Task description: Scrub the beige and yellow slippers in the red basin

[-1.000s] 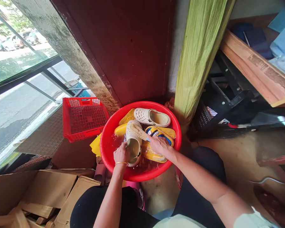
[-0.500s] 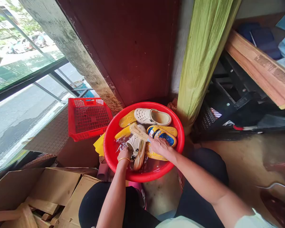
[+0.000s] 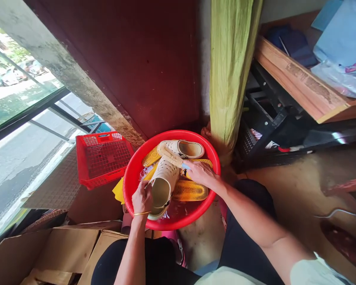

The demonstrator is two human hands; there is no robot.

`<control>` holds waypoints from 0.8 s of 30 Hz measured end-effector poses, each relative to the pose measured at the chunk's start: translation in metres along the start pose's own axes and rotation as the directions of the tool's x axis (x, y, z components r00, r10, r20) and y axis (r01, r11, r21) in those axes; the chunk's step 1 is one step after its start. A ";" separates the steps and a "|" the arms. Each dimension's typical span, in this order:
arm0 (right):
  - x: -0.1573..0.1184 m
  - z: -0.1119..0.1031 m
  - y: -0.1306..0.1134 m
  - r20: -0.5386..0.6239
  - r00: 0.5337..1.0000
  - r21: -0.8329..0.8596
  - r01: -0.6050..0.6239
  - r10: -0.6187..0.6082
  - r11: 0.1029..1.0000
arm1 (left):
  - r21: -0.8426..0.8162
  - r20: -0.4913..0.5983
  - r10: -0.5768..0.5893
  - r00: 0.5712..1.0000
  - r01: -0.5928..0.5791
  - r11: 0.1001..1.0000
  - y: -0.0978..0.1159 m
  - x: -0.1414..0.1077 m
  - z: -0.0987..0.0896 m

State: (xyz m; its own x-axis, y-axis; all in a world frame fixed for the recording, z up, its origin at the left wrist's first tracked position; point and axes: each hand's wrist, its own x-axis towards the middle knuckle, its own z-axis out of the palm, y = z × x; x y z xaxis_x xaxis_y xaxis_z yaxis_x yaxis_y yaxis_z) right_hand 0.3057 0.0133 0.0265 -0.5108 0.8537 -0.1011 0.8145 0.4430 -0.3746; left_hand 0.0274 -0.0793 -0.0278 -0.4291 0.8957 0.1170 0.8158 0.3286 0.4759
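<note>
A red basin [image 3: 172, 226] holds water and several clogs and sandals. My left hand [image 3: 142, 198] grips the side of a cream clog [image 3: 160, 190], its opening facing up toward me. My right hand [image 3: 201, 172] is closed round the blue handle of a scrubbing brush [image 3: 169, 156], whose pale head lies over the toe area of the held clog. Behind the brush rests another cream clog [image 3: 191, 149]. A yellow sole [image 3: 192, 190] shows under my right hand, and another yellow sole [image 3: 150, 157] is at the basin's left.
A red plastic crate [image 3: 103, 158] stands left of the basin. Cardboard boxes [image 3: 68, 245] are at the lower left. A green curtain [image 3: 228, 71] hangs behind the basin, with a wooden drawer [image 3: 302, 83] at the right.
The held clog has been raised and turned, with its opening now more toward me. My left hand has shifted left, and the brush has moved slightly up. The view has swung right.
</note>
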 end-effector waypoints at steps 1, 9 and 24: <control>-0.001 -0.004 0.002 -0.013 1.000 0.023 -0.008 0.008 1.000 | -0.001 -0.041 0.010 0.999 -0.010 1.000 0.001 0.001 -0.004; 0.000 -0.022 0.013 -0.067 0.997 0.084 -0.043 0.048 0.996 | 0.096 -0.246 0.174 0.953 -0.155 0.983 0.027 0.035 -0.016; 0.004 -0.031 0.022 -0.084 0.993 0.030 -0.083 0.085 0.996 | 0.087 -0.086 -0.056 0.995 0.064 0.994 -0.006 0.104 0.009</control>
State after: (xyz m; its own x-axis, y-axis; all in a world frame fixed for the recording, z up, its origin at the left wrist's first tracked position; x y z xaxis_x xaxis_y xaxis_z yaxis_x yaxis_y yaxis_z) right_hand 0.3302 0.0354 0.0460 -0.4151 0.9081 -0.0549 0.8452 0.3626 -0.3926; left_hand -0.0184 0.0143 -0.0262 -0.5061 0.8466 0.1648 0.8175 0.4100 0.4045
